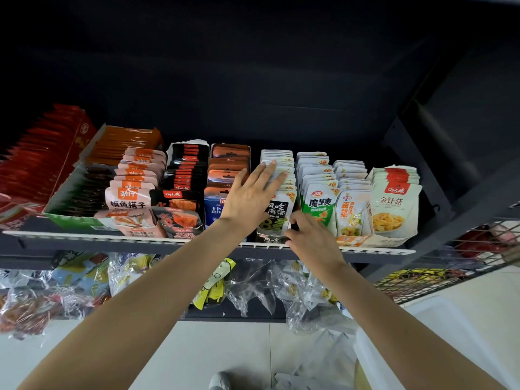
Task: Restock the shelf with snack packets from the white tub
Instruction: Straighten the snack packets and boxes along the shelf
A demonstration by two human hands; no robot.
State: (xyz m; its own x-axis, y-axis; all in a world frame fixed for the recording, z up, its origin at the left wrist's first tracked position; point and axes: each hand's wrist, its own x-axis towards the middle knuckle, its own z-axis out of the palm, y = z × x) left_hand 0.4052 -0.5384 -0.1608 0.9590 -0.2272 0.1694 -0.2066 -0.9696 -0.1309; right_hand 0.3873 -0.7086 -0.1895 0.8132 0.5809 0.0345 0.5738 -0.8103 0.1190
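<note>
On the dark shelf [146, 241], rows of snack packets stand in open display boxes. My left hand [254, 190] lies flat with straight fingers on top of the row of white and black seaweed packets [277, 212]. My right hand [308, 235] is at the front right corner of the same row, fingers curled at the edge of its display box [270, 237]; whether it pinches the box is hidden. The white tub [439, 342] sits on the floor at the lower right, only partly in view.
Green konjac packets [319, 206], yellow pickle packets [351, 212] and mushroom packets [394, 204] stand to the right. Blue, black-red and orange packets fill the left. Clear-wrapped goods lie on the lower shelf [253, 313]. A wire basket [450, 274] juts out at right.
</note>
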